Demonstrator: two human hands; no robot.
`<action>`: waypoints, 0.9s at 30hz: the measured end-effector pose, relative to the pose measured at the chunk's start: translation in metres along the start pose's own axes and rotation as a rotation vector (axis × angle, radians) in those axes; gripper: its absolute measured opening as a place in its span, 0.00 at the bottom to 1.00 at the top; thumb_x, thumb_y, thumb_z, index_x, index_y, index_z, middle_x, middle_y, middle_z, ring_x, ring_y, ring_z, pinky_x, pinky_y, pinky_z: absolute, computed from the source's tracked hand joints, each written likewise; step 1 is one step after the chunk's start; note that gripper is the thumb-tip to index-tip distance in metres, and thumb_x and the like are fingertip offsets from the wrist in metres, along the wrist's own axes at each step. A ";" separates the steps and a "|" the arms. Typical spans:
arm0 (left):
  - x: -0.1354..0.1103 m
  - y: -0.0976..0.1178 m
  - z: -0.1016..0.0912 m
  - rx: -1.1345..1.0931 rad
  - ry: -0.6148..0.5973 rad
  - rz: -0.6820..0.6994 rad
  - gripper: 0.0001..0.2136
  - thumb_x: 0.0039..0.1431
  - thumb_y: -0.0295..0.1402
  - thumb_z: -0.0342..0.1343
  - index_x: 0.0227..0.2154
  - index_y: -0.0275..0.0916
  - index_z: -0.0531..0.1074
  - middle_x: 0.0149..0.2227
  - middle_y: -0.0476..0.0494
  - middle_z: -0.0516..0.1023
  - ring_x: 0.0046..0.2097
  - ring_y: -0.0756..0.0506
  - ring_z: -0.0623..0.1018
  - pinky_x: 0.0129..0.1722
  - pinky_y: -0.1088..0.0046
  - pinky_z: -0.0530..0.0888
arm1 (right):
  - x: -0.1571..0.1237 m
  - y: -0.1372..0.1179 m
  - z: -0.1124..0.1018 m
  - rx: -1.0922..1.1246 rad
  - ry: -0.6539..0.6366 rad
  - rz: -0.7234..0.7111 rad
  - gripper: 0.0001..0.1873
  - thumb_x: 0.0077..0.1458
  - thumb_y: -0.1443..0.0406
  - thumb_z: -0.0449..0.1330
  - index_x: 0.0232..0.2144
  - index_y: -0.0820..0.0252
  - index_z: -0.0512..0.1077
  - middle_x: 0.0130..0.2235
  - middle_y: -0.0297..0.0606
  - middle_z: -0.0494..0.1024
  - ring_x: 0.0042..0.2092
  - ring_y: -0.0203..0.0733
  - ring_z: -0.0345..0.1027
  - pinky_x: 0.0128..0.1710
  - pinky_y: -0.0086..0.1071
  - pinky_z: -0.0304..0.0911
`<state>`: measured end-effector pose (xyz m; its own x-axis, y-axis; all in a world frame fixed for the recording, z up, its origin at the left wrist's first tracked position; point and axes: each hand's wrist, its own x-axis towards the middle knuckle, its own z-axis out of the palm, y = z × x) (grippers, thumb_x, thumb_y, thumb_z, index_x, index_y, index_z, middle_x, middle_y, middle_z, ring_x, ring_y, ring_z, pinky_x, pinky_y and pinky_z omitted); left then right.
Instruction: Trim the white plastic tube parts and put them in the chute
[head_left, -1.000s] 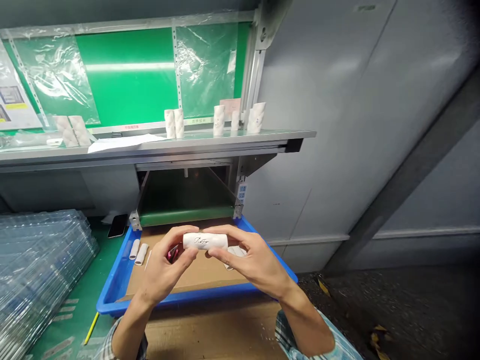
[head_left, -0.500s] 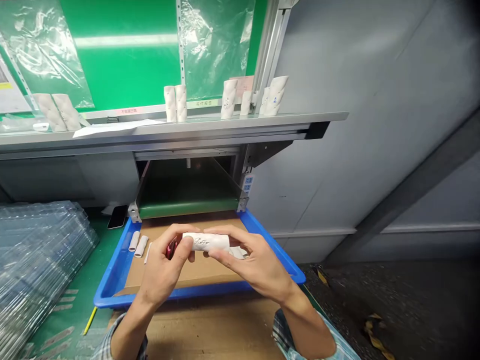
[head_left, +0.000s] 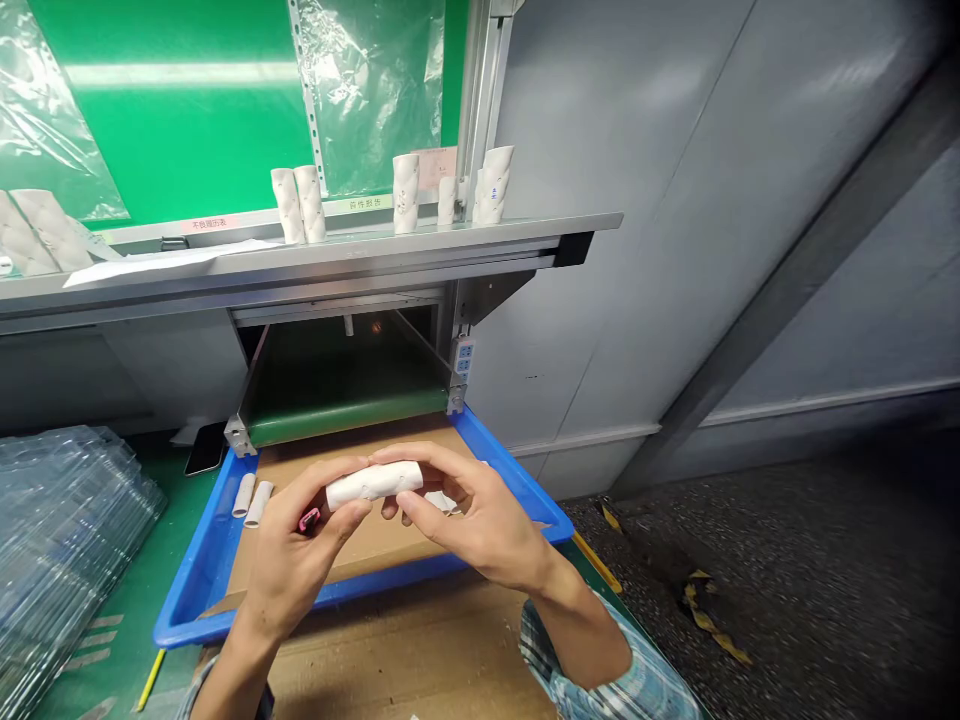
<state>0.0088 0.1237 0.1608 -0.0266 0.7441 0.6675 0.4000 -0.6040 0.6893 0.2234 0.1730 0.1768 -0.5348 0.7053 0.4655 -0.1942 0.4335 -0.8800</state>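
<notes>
**White tube pinched end to end over the tray**

The left hand [head_left: 296,572], also clasping a small pink item [head_left: 308,521], and the right hand [head_left: 474,527] grip a white tube [head_left: 373,485] by its ends. It looks light and fairly stiff; the ends seem the safest hold. Two shorter tubes [head_left: 251,502] lie on cardboard [head_left: 360,560] in a blue tray [head_left: 196,600]; more tubes [head_left: 405,193] stand on a shelf [head_left: 337,252].

The metal shelf [head_left: 300,258] carries white twisted cylinders [head_left: 406,193] standing upright in small groups, with a loose sheet of paper [head_left: 157,262] lying flat toward its left end. Below, a blue plastic tray [head_left: 187,590] lined with cardboard [head_left: 375,550] holds two short white tubes [head_left: 251,500] side by side. The green floor mat [head_left: 127,560] bears a stack of clear plastic sheets [head_left: 67,530], a phone [head_left: 205,449] and a yellow pencil [head_left: 150,680].
</notes>
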 end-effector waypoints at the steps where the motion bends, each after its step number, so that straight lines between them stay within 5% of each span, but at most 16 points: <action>1: 0.000 0.001 -0.001 0.004 -0.008 0.024 0.10 0.70 0.38 0.66 0.52 0.50 0.83 0.43 0.49 0.86 0.28 0.53 0.73 0.25 0.81 0.70 | 0.000 -0.001 0.000 0.007 -0.008 -0.018 0.18 0.68 0.68 0.62 0.58 0.53 0.78 0.44 0.36 0.86 0.43 0.37 0.81 0.44 0.30 0.75; 10: -0.003 -0.003 -0.003 0.051 -0.034 0.151 0.15 0.71 0.35 0.66 0.58 0.49 0.80 0.36 0.49 0.80 0.28 0.52 0.70 0.27 0.79 0.70 | 0.001 -0.006 -0.003 0.096 -0.057 -0.112 0.17 0.72 0.64 0.58 0.57 0.56 0.79 0.50 0.42 0.85 0.45 0.40 0.80 0.45 0.33 0.75; 19: -0.004 -0.004 -0.003 0.046 -0.062 0.191 0.17 0.72 0.31 0.65 0.60 0.48 0.79 0.46 0.44 0.84 0.30 0.52 0.71 0.28 0.78 0.71 | 0.000 -0.003 -0.005 0.111 -0.049 -0.137 0.16 0.71 0.65 0.60 0.56 0.54 0.81 0.54 0.41 0.85 0.46 0.39 0.81 0.46 0.32 0.76; 27: -0.004 -0.003 -0.005 0.046 -0.074 0.207 0.17 0.70 0.30 0.67 0.59 0.48 0.79 0.46 0.43 0.84 0.32 0.50 0.75 0.30 0.77 0.73 | 0.003 -0.009 0.002 0.124 0.040 -0.049 0.19 0.75 0.56 0.56 0.47 0.59 0.83 0.50 0.45 0.87 0.41 0.42 0.81 0.40 0.35 0.75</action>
<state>0.0036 0.1210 0.1572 0.1272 0.6260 0.7694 0.4314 -0.7334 0.5254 0.2219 0.1703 0.1860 -0.4891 0.7078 0.5097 -0.3208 0.3975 -0.8597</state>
